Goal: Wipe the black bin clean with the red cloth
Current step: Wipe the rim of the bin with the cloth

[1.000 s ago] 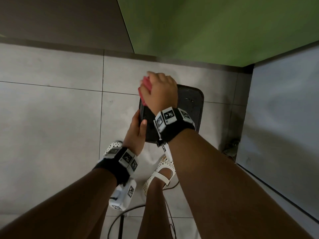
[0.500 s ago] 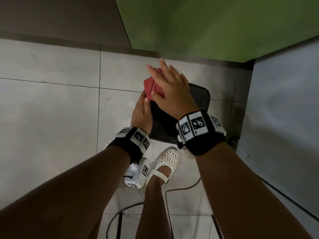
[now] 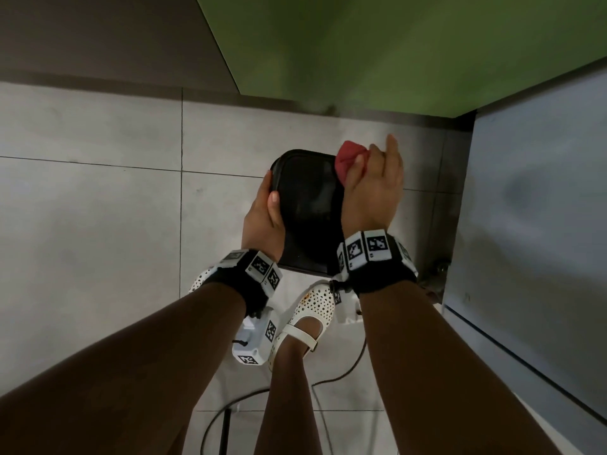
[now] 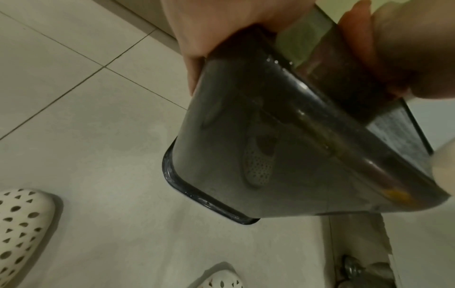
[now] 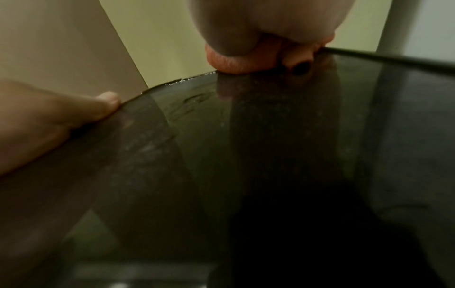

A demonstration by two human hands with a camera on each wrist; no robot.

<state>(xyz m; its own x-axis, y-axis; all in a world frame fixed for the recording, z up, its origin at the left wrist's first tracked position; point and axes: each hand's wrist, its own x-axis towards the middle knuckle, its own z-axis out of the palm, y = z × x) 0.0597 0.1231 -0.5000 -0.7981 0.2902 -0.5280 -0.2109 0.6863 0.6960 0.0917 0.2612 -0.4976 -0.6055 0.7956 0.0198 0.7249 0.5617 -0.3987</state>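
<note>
A: Black, smoky plastic: the bin (image 3: 305, 205) is held up off the tiled floor (image 3: 92, 224), its base toward the head camera, in front of the person's white perforated shoes (image 3: 315, 303).

B: And the cloth?

A: The red cloth (image 3: 345, 162) is bunched in the right hand (image 3: 374, 188), fingers curled round it, pressed on the bin's far right corner at the edge.

B: What steadies the bin?

A: The left hand (image 3: 262, 218) grips its left side, thumb on the base, fingers round the wall.

B: Surroundings?

A: A green wall (image 3: 377, 44) beyond, a grey panel (image 3: 542, 208) to the right, a cable (image 3: 348, 369) on the floor.
</note>
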